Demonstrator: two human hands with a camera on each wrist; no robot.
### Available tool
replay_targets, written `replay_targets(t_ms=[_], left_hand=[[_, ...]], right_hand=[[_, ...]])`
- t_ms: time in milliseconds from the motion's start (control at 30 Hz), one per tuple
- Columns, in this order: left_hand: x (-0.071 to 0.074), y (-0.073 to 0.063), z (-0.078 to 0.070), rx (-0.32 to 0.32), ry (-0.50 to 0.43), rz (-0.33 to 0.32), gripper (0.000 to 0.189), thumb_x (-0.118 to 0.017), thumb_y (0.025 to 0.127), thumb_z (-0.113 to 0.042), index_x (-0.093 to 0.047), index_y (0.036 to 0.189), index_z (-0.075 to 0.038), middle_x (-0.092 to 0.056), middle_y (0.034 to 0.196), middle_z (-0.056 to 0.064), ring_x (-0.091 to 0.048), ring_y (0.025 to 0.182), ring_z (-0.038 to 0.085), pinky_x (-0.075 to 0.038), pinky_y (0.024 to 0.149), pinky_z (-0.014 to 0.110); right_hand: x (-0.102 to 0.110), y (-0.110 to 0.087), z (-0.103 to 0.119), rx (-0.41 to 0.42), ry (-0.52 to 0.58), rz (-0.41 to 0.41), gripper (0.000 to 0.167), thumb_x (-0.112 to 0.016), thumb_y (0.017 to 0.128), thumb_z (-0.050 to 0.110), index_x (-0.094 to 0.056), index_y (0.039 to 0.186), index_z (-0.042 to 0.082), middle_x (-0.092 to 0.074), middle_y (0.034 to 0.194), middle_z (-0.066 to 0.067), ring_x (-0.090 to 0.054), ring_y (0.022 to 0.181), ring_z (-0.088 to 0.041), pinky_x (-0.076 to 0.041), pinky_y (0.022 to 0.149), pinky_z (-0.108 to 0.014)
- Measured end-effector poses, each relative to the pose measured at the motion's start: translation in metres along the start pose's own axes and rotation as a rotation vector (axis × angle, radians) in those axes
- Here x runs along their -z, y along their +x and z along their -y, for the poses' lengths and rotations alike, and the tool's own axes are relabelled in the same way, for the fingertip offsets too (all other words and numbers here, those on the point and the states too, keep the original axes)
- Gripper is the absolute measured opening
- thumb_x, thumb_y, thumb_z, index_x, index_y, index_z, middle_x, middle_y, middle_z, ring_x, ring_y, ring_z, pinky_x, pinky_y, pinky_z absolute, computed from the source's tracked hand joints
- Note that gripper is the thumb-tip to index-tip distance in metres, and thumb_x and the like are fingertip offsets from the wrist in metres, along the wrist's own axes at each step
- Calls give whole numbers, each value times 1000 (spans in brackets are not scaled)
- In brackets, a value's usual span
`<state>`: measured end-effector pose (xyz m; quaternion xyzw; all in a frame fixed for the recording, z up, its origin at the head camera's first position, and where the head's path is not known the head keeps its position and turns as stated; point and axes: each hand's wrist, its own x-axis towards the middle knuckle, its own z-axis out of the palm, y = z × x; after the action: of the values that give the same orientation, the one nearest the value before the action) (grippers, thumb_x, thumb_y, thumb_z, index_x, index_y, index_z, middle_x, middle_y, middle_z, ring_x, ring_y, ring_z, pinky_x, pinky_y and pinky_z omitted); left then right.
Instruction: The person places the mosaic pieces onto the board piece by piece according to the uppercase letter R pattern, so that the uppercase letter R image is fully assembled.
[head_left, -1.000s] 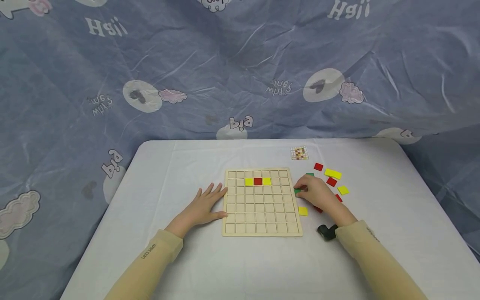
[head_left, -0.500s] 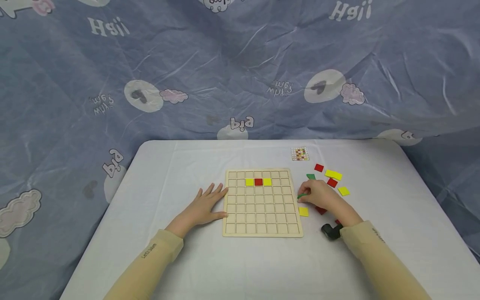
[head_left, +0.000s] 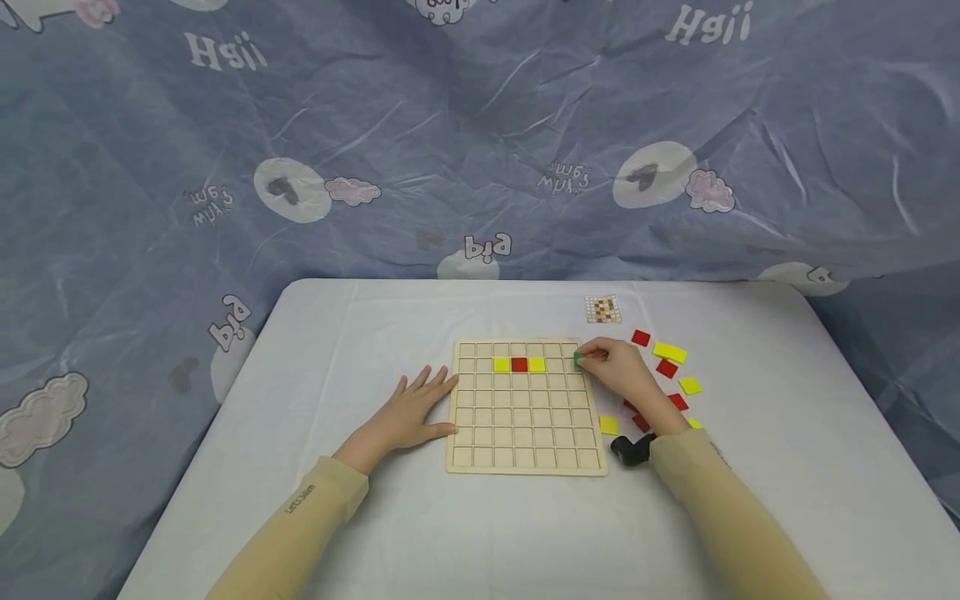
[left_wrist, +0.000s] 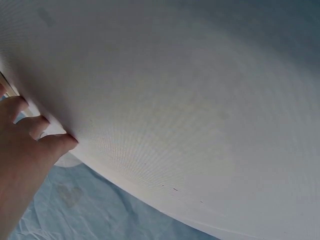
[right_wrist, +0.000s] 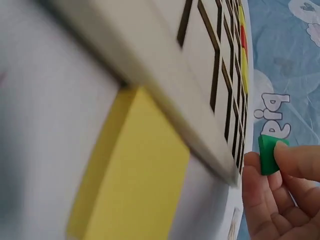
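Note:
My right hand pinches a green square tile between thumb and fingers, over the right edge of the wooden grid board near its upper corner. In the head view only a bit of the green tile shows past the fingertips. My left hand lies with fingers spread on the table, fingertips right at the board's left edge. In the board's second row sit a yellow tile, a red tile and another yellow tile side by side.
Several loose red and yellow tiles lie right of the board, some partly behind the right forearm. One yellow tile is close to the board's lower right edge. A small pattern card lies behind. A black object is by the right cuff.
My right hand first drew slightly back toward me with the green tile, then moved forward and left to the board's upper right edge. The left hand stays put.

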<state>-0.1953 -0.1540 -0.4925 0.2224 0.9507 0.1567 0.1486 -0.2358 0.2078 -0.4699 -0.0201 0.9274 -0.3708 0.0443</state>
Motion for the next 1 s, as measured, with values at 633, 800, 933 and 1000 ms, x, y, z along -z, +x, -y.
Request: replay_targets(t_ms=[633, 800, 933, 1000], left_hand=[[-1, 2, 0, 2, -1, 5, 87, -60, 89, -61, -23, 158, -23, -15, 165, 4, -5, 154, 32, -5, 122, 61], [0, 1, 0, 3, -3, 5, 87, -60, 89, -61, -23, 158, -24, -15, 165, 4, -5, 154, 31, -4, 122, 61], [1, 1, 0, 0, -6, 4, 87, -60, 89, -61, -23, 158, -24, -15, 165, 4, -5, 154, 31, -4, 122, 61], [1, 0, 0, -1, -10, 5, 87, -61, 89, -60, -23, 158, -24, -15, 165, 4, -5, 154, 31, -4, 121, 62]], right_hand=[[-24, 15, 29, 41, -96, 70, 16, -69, 92, 15, -75, 103, 6, -73, 93, -10, -64, 81, -20, -53, 74, -34], [-26, 15, 34, 27, -120, 48, 16, -70, 91, 13, -75, 102, 3, -73, 90, -11, -62, 78, -20, -51, 71, -32], [-26, 12, 37, 17, -137, 25, 12, -70, 90, 10, -73, 98, 2, -71, 87, -11, -60, 76, -21, -49, 69, -31], [-27, 11, 37, 15, -142, 19, 8, -70, 90, 9, -73, 94, 3, -70, 85, -11, -58, 75, -21, -48, 68, -31]])
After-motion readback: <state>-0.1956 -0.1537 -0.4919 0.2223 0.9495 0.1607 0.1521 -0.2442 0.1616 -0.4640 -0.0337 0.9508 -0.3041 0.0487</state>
